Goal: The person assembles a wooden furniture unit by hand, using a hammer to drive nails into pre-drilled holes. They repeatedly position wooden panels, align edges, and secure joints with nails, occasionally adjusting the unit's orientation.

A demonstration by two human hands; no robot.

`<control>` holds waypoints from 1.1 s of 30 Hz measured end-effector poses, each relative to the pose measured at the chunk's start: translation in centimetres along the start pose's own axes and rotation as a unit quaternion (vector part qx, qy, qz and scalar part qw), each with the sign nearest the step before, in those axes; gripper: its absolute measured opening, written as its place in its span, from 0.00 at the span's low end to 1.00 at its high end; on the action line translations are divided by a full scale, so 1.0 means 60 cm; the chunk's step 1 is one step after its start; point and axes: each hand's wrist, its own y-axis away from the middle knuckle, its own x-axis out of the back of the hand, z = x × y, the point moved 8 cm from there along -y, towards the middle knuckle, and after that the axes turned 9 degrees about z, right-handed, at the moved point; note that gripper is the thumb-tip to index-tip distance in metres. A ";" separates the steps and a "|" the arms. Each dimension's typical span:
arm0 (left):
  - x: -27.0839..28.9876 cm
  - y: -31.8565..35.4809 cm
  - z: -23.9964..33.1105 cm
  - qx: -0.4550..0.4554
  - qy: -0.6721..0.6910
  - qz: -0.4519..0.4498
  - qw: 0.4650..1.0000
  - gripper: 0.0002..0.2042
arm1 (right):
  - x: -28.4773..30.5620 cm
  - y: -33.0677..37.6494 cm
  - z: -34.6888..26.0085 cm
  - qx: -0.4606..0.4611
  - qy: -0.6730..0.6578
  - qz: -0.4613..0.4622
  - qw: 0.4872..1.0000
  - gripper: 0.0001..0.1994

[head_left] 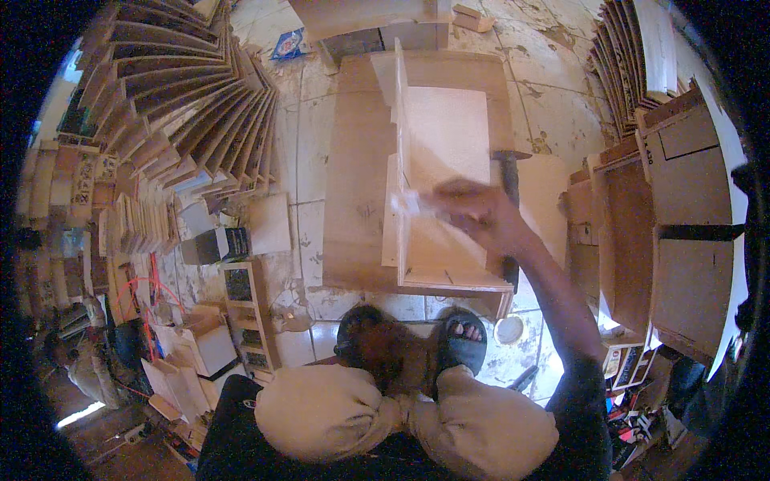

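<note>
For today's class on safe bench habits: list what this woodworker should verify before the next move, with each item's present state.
1. Right hand on the upright panel: ok, though blurred.
2. Fingers gripping firmly: cannot tell.
3. Left hand in view: not ok, unseen.
4. Wooden box frame resting on the brown board: ok.
5. Feet protected: not ok, open sandals.
6. Floor tidy: not ok, stacked panels crowd it.
</note>
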 end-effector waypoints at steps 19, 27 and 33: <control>-0.038 0.054 0.004 -0.038 -0.044 -0.017 0.998 0.12 | 0.042 0.045 -0.082 -0.037 0.016 0.044 0.998 0.16; -0.041 0.091 0.005 -0.049 -0.056 -0.020 0.997 0.13 | 0.033 0.004 -0.091 -0.005 0.256 0.050 0.965 0.16; -0.029 0.080 0.003 -0.035 -0.060 -0.043 0.997 0.13 | 0.050 -0.032 -0.036 0.066 0.230 0.164 0.957 0.14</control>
